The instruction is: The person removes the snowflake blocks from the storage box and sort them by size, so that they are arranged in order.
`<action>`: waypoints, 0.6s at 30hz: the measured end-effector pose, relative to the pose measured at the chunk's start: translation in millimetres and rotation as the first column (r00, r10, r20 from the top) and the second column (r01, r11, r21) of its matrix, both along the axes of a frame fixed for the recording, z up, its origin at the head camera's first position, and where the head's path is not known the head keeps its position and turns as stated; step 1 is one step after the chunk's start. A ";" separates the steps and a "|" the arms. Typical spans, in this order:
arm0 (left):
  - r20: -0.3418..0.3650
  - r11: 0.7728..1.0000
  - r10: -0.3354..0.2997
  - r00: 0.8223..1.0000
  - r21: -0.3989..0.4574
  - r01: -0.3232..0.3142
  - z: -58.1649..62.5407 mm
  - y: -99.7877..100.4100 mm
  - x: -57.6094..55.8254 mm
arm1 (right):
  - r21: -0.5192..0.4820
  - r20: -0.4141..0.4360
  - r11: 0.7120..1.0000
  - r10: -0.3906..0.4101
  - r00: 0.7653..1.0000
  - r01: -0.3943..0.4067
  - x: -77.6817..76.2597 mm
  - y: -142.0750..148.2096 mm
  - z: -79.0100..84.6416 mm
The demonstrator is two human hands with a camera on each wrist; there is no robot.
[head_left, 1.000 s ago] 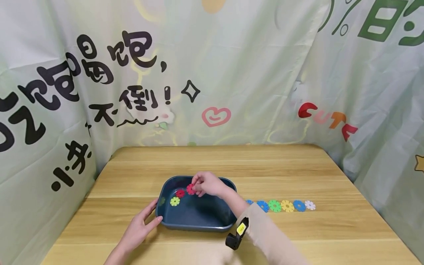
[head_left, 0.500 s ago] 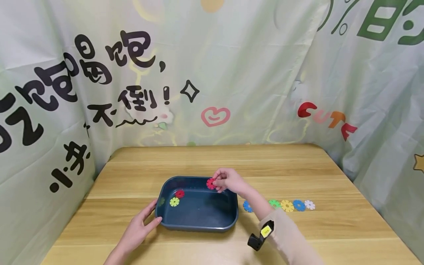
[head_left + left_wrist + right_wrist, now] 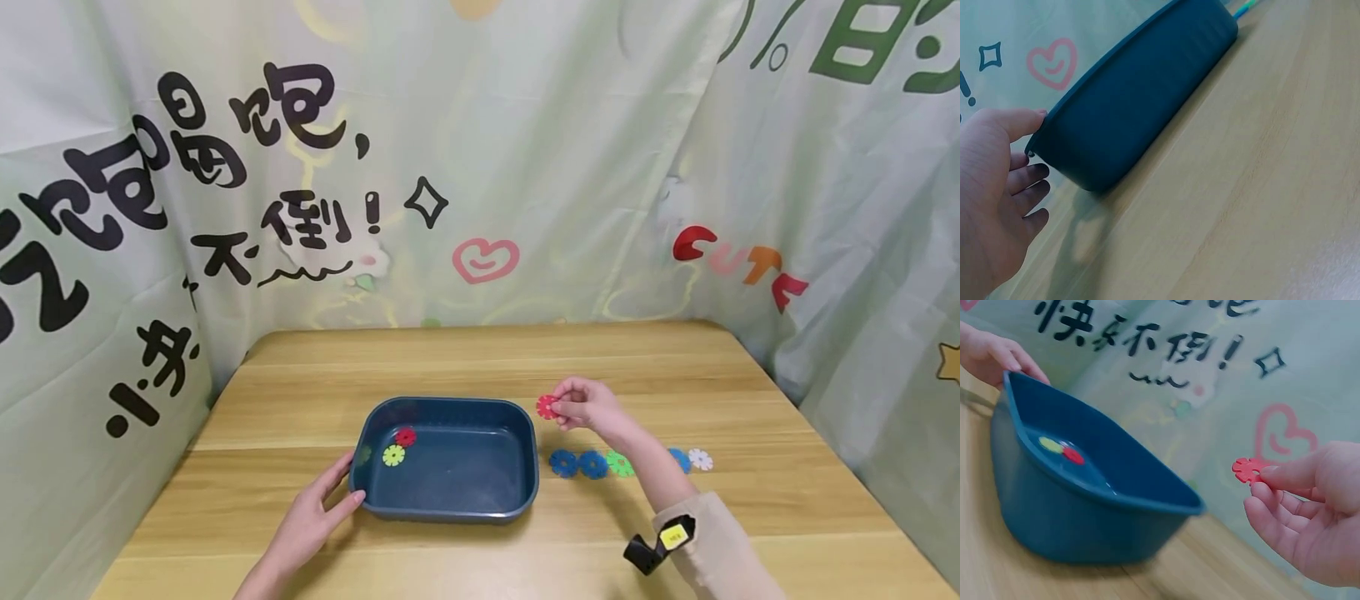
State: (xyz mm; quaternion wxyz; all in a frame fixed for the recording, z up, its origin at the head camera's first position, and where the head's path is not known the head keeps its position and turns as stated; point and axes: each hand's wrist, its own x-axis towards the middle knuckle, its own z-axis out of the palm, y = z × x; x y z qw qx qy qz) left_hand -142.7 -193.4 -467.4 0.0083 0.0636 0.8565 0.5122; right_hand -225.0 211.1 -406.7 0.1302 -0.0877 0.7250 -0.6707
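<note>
My right hand (image 3: pixel 588 408) pinches a red snowflake disc (image 3: pixel 547 407) between thumb and fingertips, held above the table just right of the blue plastic basin (image 3: pixel 450 512). In the right wrist view the disc's notched edge shows clearly. My left hand (image 3: pixel 311 517) touches the basin's left end, its thumb at the near corner and the other fingers along the side. The left wrist view shows the thumb at the rim, with the lower fingers off the wall. Inside the basin, at its left, lie a dark red disc (image 3: pixel 406 437) and a yellow-green disc (image 3: pixel 393 455).
Right of the basin runs a row of discs on the wooden table (image 3: pixel 480 358): two blue discs (image 3: pixel 564 463), a green disc (image 3: pixel 620 463), another blue disc (image 3: pixel 680 460) and a white disc (image 3: pixel 701 459). My right forearm crosses over the row. A printed curtain (image 3: pixel 570 167) stands behind.
My right hand has carried the red disc rightward, from over the basin to beyond its right rim. My left hand and the basin have stayed in place.
</note>
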 end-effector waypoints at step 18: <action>0.042 1.000 0.007 0.999 0.018 -0.007 1.7 0.1 -0.5 | -0.099 0.045 0.977 -0.186 0.982 0.189 21.5 110.4 -20.4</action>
